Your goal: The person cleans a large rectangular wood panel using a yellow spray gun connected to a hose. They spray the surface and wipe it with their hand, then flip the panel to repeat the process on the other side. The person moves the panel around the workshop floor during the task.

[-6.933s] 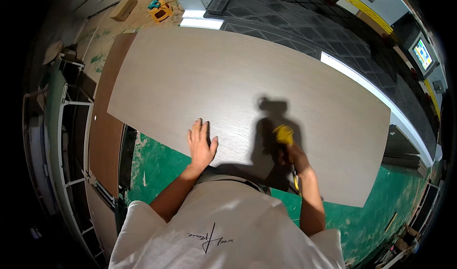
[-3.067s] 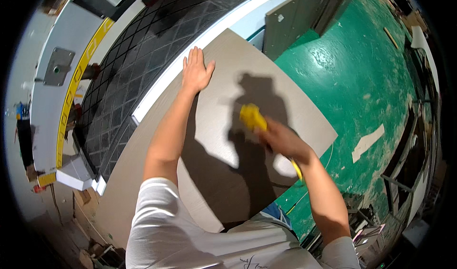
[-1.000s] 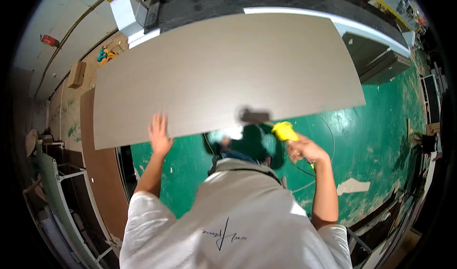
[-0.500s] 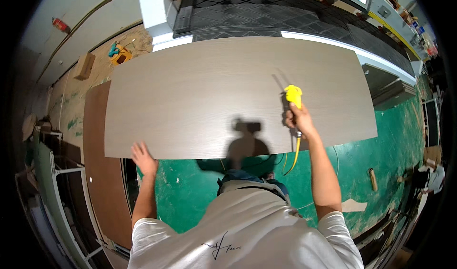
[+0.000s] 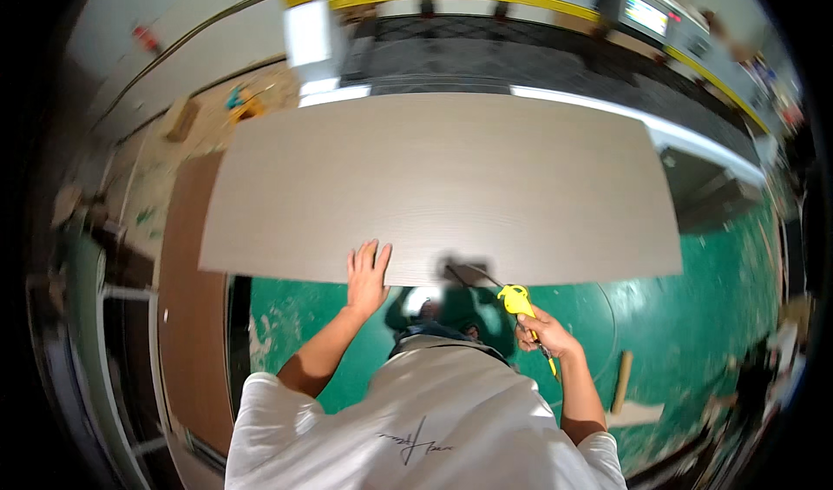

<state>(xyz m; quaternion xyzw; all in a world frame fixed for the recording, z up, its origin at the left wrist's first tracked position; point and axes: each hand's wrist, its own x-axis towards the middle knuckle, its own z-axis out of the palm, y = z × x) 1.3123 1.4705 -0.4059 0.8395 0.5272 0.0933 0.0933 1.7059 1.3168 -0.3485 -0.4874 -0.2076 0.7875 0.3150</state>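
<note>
We rest our left hand [image 5: 368, 287] flat along the near edge of the grey-brown rectangular wood-grain panel [image 5: 434, 182], likely steadying it, while our right hand [image 5: 548, 332] grips a yellow plastic air gun [image 5: 515, 299] beside that edge.

The view is taken by a head-worn fisheye, held near and above the close long edge of the grey-brown panel [image 5: 434, 182]; it is directed downward and forward over the white shirt [image 5: 425, 412], all four panel corners being included.
</note>
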